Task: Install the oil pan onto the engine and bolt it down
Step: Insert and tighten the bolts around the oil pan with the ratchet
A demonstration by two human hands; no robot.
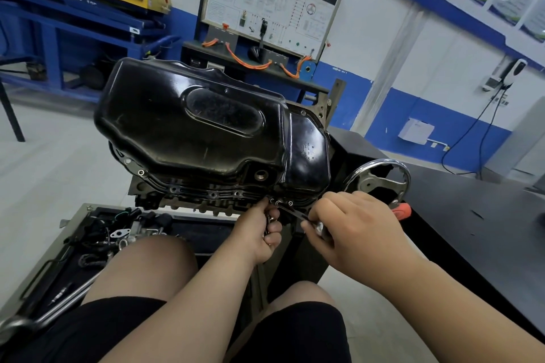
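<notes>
Both hands meet at the near edge of the pan, in the lower centre of the frame. The left hand (259,234) is curled into a fist round small metal pieces (270,219) that glint between the fingers; what they are is too small to tell. Its upper fingers touch the pan's rim. The right hand (354,224) is closed round the handle of a slim metal wrench (295,212), which slants up and left to the rim.

The black oil pan (191,124) fills the middle of the frame, lying bottom-up on the engine block (177,205), its flange flat against the block. A black table (472,215) runs along the right side. At lower left an open tray (73,218) holds loose engine parts, partly hidden by the person's knee. A chrome handwheel (405,177) stands just right of the pan, behind the right hand. An open drain hole (261,175) shows in the pan's near wall. The wrench tip sits on a bolt (277,202) in the flange.
</notes>
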